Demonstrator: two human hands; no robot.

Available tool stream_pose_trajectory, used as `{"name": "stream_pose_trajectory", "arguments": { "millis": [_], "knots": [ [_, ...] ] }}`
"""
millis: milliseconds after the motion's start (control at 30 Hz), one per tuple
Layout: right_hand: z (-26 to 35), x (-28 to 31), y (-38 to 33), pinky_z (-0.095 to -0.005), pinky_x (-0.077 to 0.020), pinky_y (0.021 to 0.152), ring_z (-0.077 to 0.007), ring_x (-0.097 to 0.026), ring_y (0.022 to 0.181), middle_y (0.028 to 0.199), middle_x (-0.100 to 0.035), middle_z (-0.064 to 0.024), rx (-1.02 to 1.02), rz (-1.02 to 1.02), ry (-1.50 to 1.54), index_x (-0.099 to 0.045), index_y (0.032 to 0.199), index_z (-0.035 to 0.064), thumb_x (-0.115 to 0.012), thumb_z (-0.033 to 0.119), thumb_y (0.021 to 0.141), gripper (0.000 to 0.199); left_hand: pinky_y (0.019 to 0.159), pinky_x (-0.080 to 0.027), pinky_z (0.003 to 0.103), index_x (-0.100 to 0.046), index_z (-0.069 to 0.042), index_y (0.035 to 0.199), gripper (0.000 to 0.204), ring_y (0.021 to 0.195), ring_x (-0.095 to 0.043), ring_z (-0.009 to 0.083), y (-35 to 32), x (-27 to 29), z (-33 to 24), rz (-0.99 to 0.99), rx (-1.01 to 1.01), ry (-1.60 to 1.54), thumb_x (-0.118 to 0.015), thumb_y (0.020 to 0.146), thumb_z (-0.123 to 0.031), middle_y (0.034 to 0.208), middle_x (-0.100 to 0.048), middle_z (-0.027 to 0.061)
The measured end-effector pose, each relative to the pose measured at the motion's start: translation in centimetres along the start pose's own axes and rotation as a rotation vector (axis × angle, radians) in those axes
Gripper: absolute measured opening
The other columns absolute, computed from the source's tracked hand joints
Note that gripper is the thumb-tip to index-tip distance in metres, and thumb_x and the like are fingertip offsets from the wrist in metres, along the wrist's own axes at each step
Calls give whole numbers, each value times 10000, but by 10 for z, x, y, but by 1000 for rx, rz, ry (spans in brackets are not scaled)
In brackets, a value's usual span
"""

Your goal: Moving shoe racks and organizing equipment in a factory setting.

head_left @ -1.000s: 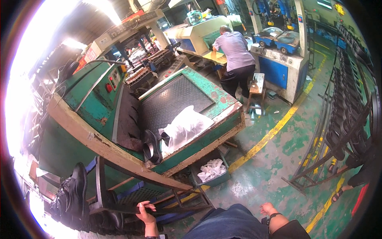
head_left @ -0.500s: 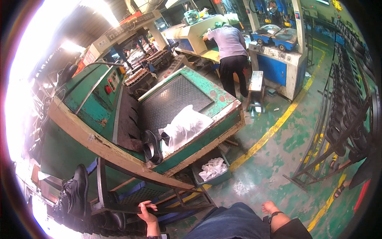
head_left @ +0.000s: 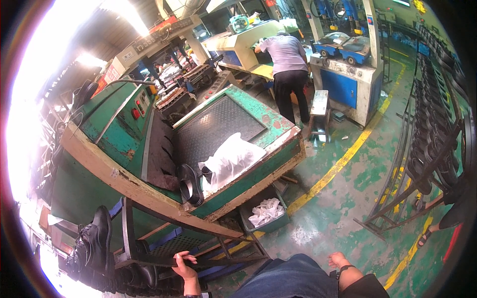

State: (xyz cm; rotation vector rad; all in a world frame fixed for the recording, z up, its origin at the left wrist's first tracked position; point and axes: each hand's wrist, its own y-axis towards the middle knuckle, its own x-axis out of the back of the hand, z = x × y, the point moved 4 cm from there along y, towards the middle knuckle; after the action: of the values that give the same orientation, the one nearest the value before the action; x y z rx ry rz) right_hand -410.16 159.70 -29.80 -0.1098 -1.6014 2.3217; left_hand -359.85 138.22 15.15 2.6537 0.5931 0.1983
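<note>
My left hand (head_left: 185,265) is at the lower left beside the dark metal rack (head_left: 130,233), its fingers loosely bent and apart, holding nothing. On the other side of my body, my right hand (head_left: 338,260) hangs over the floor with softly curled fingers and nothing visible in it. Black lace-up shoes (head_left: 99,236) sit on the rack, left of my left hand. Ahead, a black shoe (head_left: 190,186) rests at the near corner of the green machine's table (head_left: 278,116). A white bag (head_left: 233,156) lies beside it, partly covering another dark shoe.
A bin (head_left: 266,223) of crumpled white material stands under the table. Farther off, a person (head_left: 287,62) bends over a machine near a small stool (head_left: 319,111). Shoe racks (head_left: 432,124) line the right side, where another person's sandalled foot (head_left: 425,236) shows. A yellow line (head_left: 343,161) crosses the floor.
At the right edge, the other person's legs have come further into view. The bending person has shifted slightly. My hands and the shoes look unmoved.
</note>
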Motion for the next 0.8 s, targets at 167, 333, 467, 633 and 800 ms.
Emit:
{"name": "stream_pose_trajectory", "arguments": {
  "millis": [167,333,467,633,800],
  "knots": [
    [-1,2,5,-413,-533,620,-249,-659,688,894,-650,-123,5,12,-22,-631,1085,59,-527,176,913,232,439,-437,273,-584,42,828,415,462,-540,183,1,-3,-3,3,6,-4,-475,937,-344,550,-566,119],
    [1,0,1,-403,-534,618,-234,-664,698,894,-648,-117,2,36,-49,-641,1093,73,-506,188,926,243,439,-436,273,-584,43,829,419,453,-536,183,0,-3,-3,-1,-11,4,-476,935,-348,545,-566,119],
    [-1,1,3,-398,-537,619,-233,-664,700,900,-647,-116,1,12,-40,-638,1101,74,-503,188,928,247,431,-438,279,-591,38,799,423,455,-537,183,0,-3,-2,-9,-1,-15,-484,926,-352,533,-554,111],
    [-1,-1,7,-398,-535,610,-238,-661,693,897,-648,-117,-10,1,-41,-634,1106,75,-496,179,930,247,427,-437,276,-590,39,799,419,455,-539,183,1,-3,-3,-19,4,2,-483,923,-346,534,-553,114],
    [0,-3,9,-391,-528,597,-238,-659,687,882,-651,-117,7,38,-45,-635,1092,72,-498,181,925,241,439,-433,271,-586,45,839,418,451,-536,185,2,-2,-2,0,-5,-11,-487,930,-351,544,-569,121]
  ]
}}
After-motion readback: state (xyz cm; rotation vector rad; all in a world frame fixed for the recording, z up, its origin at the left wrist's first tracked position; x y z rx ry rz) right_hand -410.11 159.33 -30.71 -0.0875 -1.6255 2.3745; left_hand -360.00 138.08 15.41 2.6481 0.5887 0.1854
